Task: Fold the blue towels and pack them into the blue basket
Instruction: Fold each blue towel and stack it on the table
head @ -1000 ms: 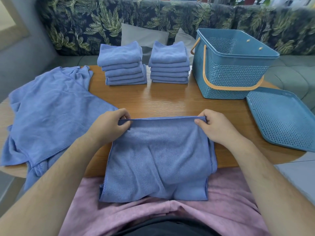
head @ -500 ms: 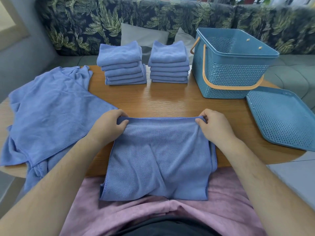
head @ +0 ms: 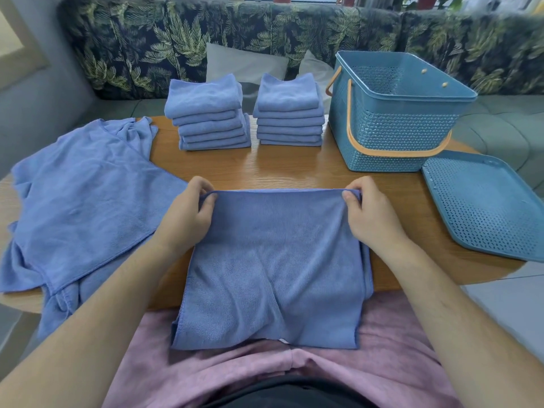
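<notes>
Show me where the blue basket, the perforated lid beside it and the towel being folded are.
blue basket point(head: 394, 128): head view, on its front patterned wall.
perforated lid point(head: 485, 207): head view, on the middle of its flat surface.
towel being folded point(head: 273, 260): head view, on the centre of its top layer.

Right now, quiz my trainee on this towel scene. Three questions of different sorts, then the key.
1. True or false: the lid sits on the basket.
2. What do the left hand and the right hand both pinch? A) the far corners of the towel B) the basket's handle C) the lid
3. Fill in: ___ stacks of folded towels stand on the table.

Key: 1. False: the lid lies on the table, right of the basket. 2. A. 3. Two.
</notes>
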The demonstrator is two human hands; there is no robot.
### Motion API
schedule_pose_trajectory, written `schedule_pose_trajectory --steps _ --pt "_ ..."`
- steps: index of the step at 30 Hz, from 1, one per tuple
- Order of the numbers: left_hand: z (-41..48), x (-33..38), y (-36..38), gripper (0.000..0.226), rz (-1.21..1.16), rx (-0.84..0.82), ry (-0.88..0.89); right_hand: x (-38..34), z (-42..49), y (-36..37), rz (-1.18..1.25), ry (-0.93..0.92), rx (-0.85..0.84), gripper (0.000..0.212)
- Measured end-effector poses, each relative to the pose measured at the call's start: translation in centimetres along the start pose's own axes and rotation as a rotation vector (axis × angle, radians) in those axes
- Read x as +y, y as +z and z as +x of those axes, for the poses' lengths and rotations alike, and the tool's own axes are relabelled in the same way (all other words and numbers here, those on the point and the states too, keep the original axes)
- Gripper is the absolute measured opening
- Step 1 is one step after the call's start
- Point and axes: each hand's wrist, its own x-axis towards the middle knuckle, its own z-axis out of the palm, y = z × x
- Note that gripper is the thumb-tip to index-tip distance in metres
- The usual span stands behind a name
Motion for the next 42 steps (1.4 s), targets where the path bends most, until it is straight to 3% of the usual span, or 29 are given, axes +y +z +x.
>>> schedule_pose_trajectory --steps 4,9,22,26,30,33,42 --pt "0.2 0.4 -0.5 0.01 -0.191 0.088 -0.086 -0.2 0.2 -0.6 0.143 0.033 0.062 0.005" --pt "0.3 0.4 -1.1 0.012 -0.356 0.107 -0.161 0.3 0.6 -1.0 0.234 0.112 0.022 0.011" --pt "0.3 1.4 -2.2 0.021 -0.337 0.194 -0.158 0.1 0.9 -1.9 0.246 0.083 0.002 0.014" --pt "0.4 1.5 -2.8 0.005 -0.25 0.148 -0.132 -0.4 1.1 -3.1 0.246 0.07 -0.015 0.018" --pt "0.8 1.8 -4.1 0.018 -0.109 0.089 -0.04 -1.8 1.7 -5.0 0.152 0.006 -0.053 0.022" --pt "2.1 3.2 -5.1 0.011 -0.016 0.089 0.051 -3.7 3.0 -6.5 0.023 -0.043 -0.05 0.012" --pt "11.4 9.3 -12.6 0.01 0.115 0.174 0.06 -11.1 12.4 -12.6 -0.039 -0.115 -0.008 0.015"
